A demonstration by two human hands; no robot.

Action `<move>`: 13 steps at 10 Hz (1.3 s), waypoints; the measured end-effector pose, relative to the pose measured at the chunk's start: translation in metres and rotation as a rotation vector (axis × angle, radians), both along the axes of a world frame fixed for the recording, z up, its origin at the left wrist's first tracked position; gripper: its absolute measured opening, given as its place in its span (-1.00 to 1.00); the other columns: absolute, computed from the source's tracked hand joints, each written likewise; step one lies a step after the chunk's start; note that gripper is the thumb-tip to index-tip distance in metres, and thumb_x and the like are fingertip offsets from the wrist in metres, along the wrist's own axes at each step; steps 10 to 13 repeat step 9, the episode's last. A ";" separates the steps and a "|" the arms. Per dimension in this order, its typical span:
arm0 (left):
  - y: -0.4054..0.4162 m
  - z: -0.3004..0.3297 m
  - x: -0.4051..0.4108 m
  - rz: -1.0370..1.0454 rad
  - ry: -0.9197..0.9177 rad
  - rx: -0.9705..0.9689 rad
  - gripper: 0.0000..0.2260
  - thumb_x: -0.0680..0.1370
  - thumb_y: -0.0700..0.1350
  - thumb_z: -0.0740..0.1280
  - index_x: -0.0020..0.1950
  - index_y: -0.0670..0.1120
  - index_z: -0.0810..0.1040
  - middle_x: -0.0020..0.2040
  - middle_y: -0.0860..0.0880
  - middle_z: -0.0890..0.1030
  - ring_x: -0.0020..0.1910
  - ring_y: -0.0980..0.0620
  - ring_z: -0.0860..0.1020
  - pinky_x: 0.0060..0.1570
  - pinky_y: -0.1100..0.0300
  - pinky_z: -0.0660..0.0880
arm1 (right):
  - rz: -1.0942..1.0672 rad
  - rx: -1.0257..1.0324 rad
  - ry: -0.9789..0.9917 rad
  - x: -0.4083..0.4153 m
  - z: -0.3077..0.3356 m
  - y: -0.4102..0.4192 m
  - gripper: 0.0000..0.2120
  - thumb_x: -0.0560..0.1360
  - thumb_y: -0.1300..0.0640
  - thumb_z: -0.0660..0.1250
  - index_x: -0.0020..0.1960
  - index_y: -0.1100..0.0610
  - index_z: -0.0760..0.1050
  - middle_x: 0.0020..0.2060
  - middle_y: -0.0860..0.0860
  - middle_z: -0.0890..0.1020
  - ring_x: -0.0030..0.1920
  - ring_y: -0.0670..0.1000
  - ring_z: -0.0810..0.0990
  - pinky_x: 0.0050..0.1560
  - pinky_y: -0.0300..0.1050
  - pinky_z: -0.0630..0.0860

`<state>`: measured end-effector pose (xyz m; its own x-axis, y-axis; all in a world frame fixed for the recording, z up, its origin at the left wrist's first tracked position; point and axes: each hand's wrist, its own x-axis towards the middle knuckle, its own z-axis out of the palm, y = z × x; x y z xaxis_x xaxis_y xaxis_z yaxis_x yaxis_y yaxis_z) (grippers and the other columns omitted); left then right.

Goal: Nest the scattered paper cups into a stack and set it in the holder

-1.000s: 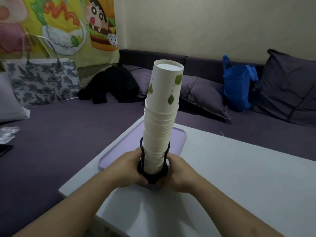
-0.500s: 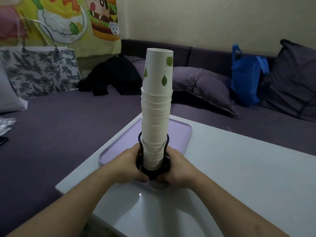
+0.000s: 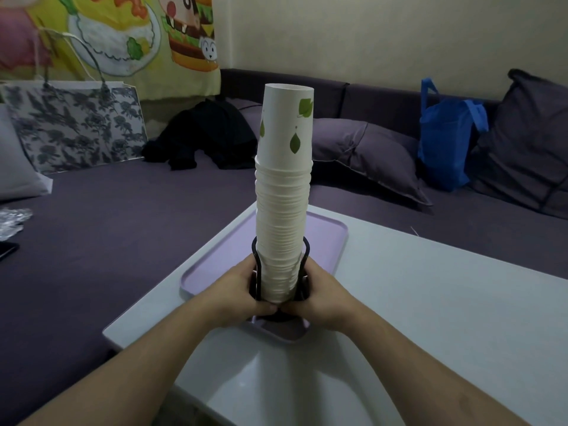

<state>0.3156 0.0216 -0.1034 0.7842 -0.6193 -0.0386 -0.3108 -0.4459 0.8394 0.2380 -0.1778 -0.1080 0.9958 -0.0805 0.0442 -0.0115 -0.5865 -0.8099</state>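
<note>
Left hand (image 3: 236,290) is curled round the left side of the black wire holder (image 3: 278,284), fingers wrapped behind it, thumb lying across the front low down. Right hand (image 3: 322,295) mirrors it on the right side, thumb also at the front. The two thumb tips meet, or nearly meet, just in front of the holder's base; contact between them cannot be told. Both forearms reach in from the near edge and converge on the holder.

Holder stands upright between the two hands. Its wire loops rise just above the knuckles on either side of the cup stack (image 3: 284,195). The stack sits inside the holder, nested tight, cups mouth-down, roughly vertical. It rises well above both hands. Top cup is white with green leaf prints; the rims below it form a dense ribbed column.

Holder's base rests on the near end of a lilac tray (image 3: 325,241), which extends away behind the holder. Tray lies on a white table (image 3: 430,302).

Behind the holder: a purple sofa (image 3: 123,210). On it, left of the holder, a black garment (image 3: 199,136) and a floral paper bag (image 3: 76,127); right of the holder, a purple cushion (image 3: 368,149) and a blue bag (image 3: 445,142).
</note>
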 end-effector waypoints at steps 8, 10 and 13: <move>0.002 -0.003 -0.006 0.025 -0.031 0.073 -0.15 0.26 -0.17 0.67 0.46 0.19 0.42 0.19 0.27 0.67 0.15 0.29 0.64 0.17 0.23 0.62 | 0.004 -0.068 0.044 -0.014 0.007 -0.002 -0.18 0.24 0.16 0.56 0.43 -0.22 0.41 0.26 -0.19 0.66 0.28 -0.05 0.68 0.27 0.12 0.66; 0.009 0.002 -0.017 0.080 0.019 -0.003 -0.06 0.24 -0.13 0.63 0.58 0.10 0.33 0.39 0.18 0.59 0.31 0.21 0.60 0.33 0.14 0.58 | -0.018 -0.025 0.091 -0.036 0.020 0.001 -0.03 0.40 0.23 0.62 0.66 -0.07 0.21 0.56 -0.12 0.44 0.52 0.02 0.50 0.47 -0.03 0.51; 0.009 0.002 -0.017 0.080 0.019 -0.003 -0.06 0.24 -0.13 0.63 0.58 0.10 0.33 0.39 0.18 0.59 0.31 0.21 0.60 0.33 0.14 0.58 | -0.018 -0.025 0.091 -0.036 0.020 0.001 -0.03 0.40 0.23 0.62 0.66 -0.07 0.21 0.56 -0.12 0.44 0.52 0.02 0.50 0.47 -0.03 0.51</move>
